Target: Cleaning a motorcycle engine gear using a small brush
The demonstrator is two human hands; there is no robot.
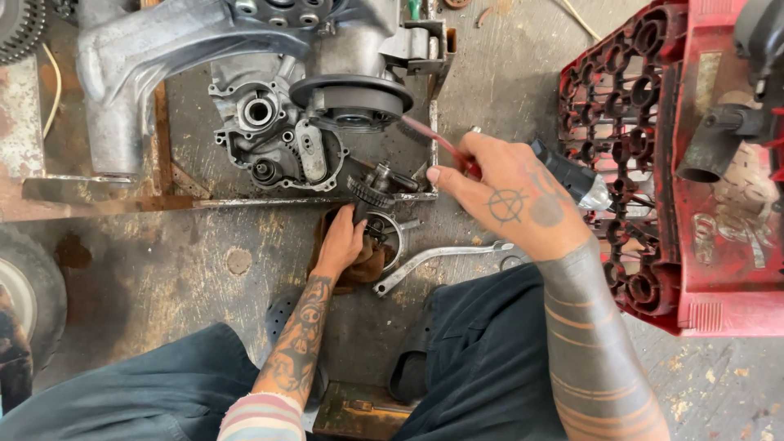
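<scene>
Head view: left hand wrapped around a geared shaft, held upright over a brown rag on the concrete floor. Right hand closed on a red-handled tool, tip angled toward the black round cover of the engine case. Engine case seated inside a rusty metal frame — open side showing bearing holes. Silver wrench flat on the floor, just beside the rag. Red plastic crate at right, lattice wall facing in — a black pipe lying on it.
</scene>
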